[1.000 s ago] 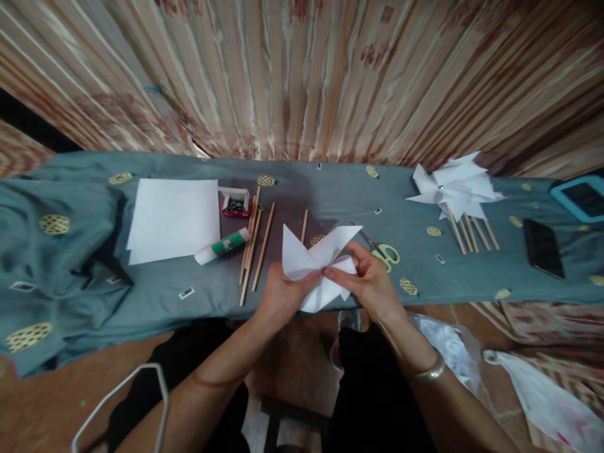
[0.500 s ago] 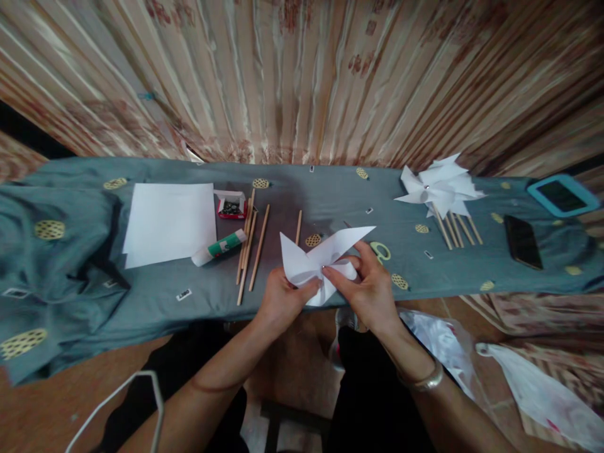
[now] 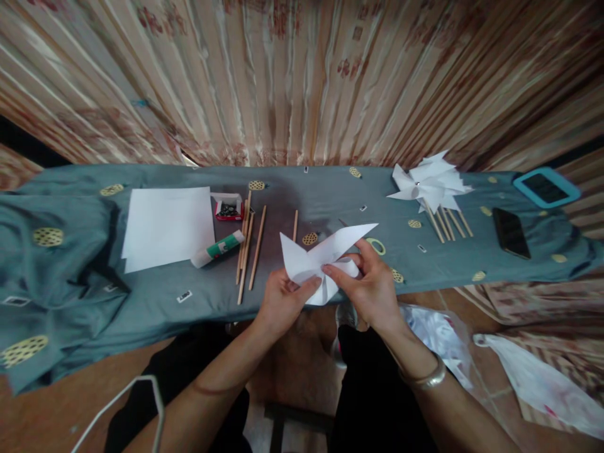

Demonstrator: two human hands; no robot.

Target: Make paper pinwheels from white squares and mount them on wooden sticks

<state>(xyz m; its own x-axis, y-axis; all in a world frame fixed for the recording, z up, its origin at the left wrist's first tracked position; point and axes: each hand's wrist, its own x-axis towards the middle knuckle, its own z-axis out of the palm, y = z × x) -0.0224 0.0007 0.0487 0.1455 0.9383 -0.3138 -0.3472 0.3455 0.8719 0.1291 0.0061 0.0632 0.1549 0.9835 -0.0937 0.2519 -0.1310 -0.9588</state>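
A white paper pinwheel point(image 3: 325, 248) is held over the front edge of the cloth-covered table, its pointed blades spread upward. My left hand point(image 3: 285, 299) grips its lower left side, thumb pressed near the middle. My right hand point(image 3: 372, 283) pinches it from the right, thumb at the centre and fingers behind the paper. What lies under the thumbs is hidden. Just behind the pinwheel a single wooden stick point(image 3: 296, 224) lies on the cloth. Scissors with a light green handle point(image 3: 376, 246) rest partly covered by the paper and my right fingers.
On the left lie white paper sheets point(image 3: 167, 226), a glue stick point(image 3: 218, 249), a small red box point(image 3: 228, 206) of dark pieces and several wooden sticks point(image 3: 257, 248). Finished pinwheels point(image 3: 431, 182), a phone point(image 3: 511, 233) and a blue-framed device point(image 3: 546, 187) are at the right. A curtain point(image 3: 302, 82) hangs behind.
The view has shifted slightly, so the things on the right appear farther left. Both hands keep their hold on the paper pinwheel, with only slight movement of the fingers.
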